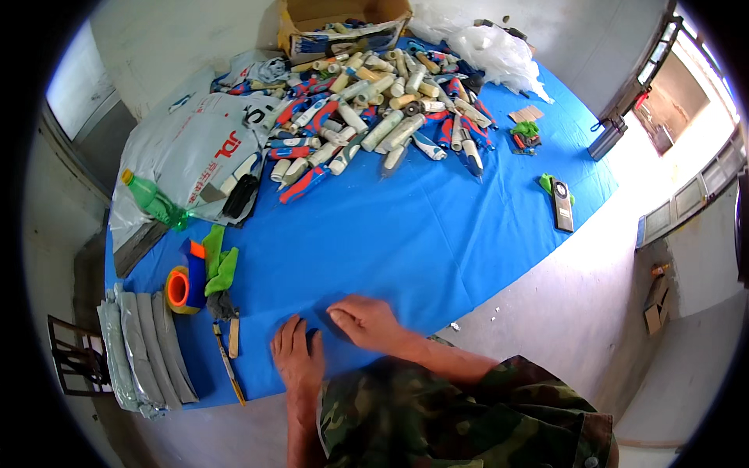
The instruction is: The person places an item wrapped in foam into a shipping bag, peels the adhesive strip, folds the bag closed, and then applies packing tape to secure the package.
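My left hand [297, 354] rests palm down on the blue tablecloth [374, 245] near the table's front edge, its thumb spread from the fingers. Just right of it, my right hand [366, 320] is curled into a loose fist above the cloth, with nothing visible in it. Left of my hands lie a toothbrush [227, 360], a small wooden stick [234, 338] and a dark grey cloth [220, 305]. Farther up the table spreads a heap of electric toothbrush handles [386, 126], some white or yellowed, others red and blue.
At left are folded grey plastic bags [153, 351], a tape dispenser [181, 286], a green cloth [220, 266], a green bottle [153, 199] and a large printed bag [175, 146]. A cardboard box [345, 38] stands behind; a smartphone [562, 205] and dark flask [607, 138] are right.
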{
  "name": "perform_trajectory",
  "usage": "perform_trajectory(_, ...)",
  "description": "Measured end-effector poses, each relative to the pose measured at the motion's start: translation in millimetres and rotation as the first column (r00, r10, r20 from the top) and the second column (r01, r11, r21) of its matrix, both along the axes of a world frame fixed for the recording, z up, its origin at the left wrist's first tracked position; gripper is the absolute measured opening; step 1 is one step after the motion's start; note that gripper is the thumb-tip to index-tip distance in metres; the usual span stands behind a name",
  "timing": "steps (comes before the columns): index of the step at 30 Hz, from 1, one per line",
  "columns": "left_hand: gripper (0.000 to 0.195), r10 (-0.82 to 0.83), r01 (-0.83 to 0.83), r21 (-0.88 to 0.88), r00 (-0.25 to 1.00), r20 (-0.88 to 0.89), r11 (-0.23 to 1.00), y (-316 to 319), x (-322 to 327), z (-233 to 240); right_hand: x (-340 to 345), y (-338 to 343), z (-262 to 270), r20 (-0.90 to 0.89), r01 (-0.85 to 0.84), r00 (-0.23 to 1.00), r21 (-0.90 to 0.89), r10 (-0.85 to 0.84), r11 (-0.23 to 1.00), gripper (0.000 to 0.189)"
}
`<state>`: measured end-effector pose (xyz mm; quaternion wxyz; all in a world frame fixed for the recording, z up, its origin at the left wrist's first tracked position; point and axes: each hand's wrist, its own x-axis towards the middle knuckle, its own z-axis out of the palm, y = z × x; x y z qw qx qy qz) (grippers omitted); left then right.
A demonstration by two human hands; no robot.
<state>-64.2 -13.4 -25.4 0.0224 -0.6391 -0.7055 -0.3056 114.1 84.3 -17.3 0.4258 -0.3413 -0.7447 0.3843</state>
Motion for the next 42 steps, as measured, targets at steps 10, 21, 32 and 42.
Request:
perform_trajectory(10,0.028,0.005,-0.006,-0.057,1.000,-0.007,0.998,4.9,1.3,2.2,1.5,2.8,-11.7,-0.073,-0.004,0.997,0.054,0.007,0.999,0.013)
perform_trajectory(21,0.027,0.038,-0.041,-0.082,0.998,-0.039,0.996,1.6,-0.4,-6.3,5.7,1.9,-13.1,-0.076,-0.045,0.996,-0.026,0.043,0.999,0.017)
perform_trajectory(32,0.024,0.021,-0.025,-0.052,0.998,-0.065,0.998,2.3,-1.0,1.9,4.1,-1.3,-0.5,-0.087,-0.057,0.995,-0.138,0.046,0.989,0.013)
perform_trajectory(42,0.023,0.049,-0.050,-0.042,0.999,-0.021,0.998,4.1,7.2,9.8,6.1,0.7,-1.9,-0.056,-0.049,0.997,-0.064,0.046,0.997,0.017)
